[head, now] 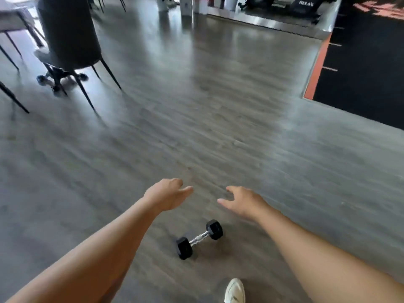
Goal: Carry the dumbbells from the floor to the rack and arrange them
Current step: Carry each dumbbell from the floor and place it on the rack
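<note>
A small dumbbell [199, 238] with black hexagonal heads and a chrome handle lies on the grey wood floor, near my feet. Both my arms are stretched out in front of me, above it. My left hand [167, 194] hangs with fingers loosely bent and holds nothing. My right hand [241, 201] is spread with relaxed fingers and is also empty. Neither hand touches the dumbbell. No rack is visible in this view.
A dark chair [70, 33] on thin black legs stands at the far left beside a table [13, 18]. A black mat with an orange border [360, 62] lies at the right. My white shoe [235, 290] shows at the bottom edge. Gym equipment [303, 6] stands far back.
</note>
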{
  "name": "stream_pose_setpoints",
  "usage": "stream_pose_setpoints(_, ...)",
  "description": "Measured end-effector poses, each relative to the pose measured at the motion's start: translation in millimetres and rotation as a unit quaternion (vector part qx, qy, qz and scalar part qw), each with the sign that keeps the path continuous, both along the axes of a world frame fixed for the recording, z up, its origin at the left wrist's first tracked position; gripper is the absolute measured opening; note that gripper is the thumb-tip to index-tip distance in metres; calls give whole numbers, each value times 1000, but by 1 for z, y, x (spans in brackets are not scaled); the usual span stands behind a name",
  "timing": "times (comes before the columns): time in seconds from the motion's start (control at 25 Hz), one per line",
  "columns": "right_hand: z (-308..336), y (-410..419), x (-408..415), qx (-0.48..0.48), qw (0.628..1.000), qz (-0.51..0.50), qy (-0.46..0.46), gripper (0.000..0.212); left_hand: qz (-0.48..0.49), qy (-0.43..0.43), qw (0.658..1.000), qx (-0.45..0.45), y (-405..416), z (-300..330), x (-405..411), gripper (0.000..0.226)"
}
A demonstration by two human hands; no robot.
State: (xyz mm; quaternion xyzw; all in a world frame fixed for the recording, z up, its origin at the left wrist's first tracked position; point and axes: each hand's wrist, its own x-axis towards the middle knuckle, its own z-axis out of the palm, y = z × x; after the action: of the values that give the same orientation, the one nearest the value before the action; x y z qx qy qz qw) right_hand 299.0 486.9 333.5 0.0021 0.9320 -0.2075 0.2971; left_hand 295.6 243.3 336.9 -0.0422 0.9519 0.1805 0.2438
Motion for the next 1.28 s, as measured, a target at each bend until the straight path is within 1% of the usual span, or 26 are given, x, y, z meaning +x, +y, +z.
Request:
stream_pose_setpoints(0.08, -32, 7, -28, 1, 999, 28, -19, 76, 37, -22, 999, 9, 10, -37, -12, 54)
stream_pose_setpoints(0.2, -95, 8, -48, -1, 998, 44, -36, 76, 96, -55, 994, 22, 15, -98, -20, 51)
stream_pose_setpoints(0.28, -152, 7, -57, 1, 998, 48, -50, 77, 133, -60, 989, 22, 15, -154, -23, 50)
stream_pose_setpoints(0.44, -287, 0, -64, 8, 994, 70, -88, 74, 158, -90, 983, -1, 10, -294, -10, 40)
stream_pose_setpoints(0.52, -351, -3, -64, 12, 992, 71, -105, 71, 164, -105, 980, -30, 9, -361, 2, 42)
stream_pose_setpoints(0.6, -429, -6, -65, 19, 990, 79, -115, 69, 154, -134, 976, -73, 13, -437, 13, 46)
stream_pose_setpoints(0.64, -466, -8, -64, 24, 989, 82, -118, 71, 154, -149, 973, -80, 14, -472, 18, 48)
stream_pose_setpoints(0.72, -532, -12, -70, 31, 989, 84, -119, 83, 178, -178, 965, -70, 14, -537, 21, 53)
stream_pose_setpoints(0.8, -579, -14, -75, 49, 987, 93, -117, 95, 200, -204, 957, -52, 12, -588, 24, 59)
stream_pose_setpoints(0.92, -627, -11, -78, 49, 989, 93, -104, 105, 256, -223, 941, 8, 9, -636, 28, 64)
stream_pose_setpoints(1.04, -646, -7, -82, 36, 993, 95, -66, 112, 321, -169, 931, 50, 7, -653, 35, 55)
stream_pose_setpoints(1.12, -645, -5, -83, 40, 992, 107, -62, 112, 369, -137, 916, 77, 10, -651, 44, 55)
stream_pose_setpoints(1.2, -641, -6, -83, 40, 992, 107, -61, 110, 405, -123, 899, 109, 13, -649, 49, 52)
stream_pose_setpoints(1.24, -642, -7, -84, 35, 993, 100, -59, 105, 410, -117, 897, 117, 13, -650, 49, 49)
stream_pose_setpoints(1.28, -642, -7, -84, 30, 994, 90, -56, 97, 405, -110, 900, 115, 13, -652, 49, 45)
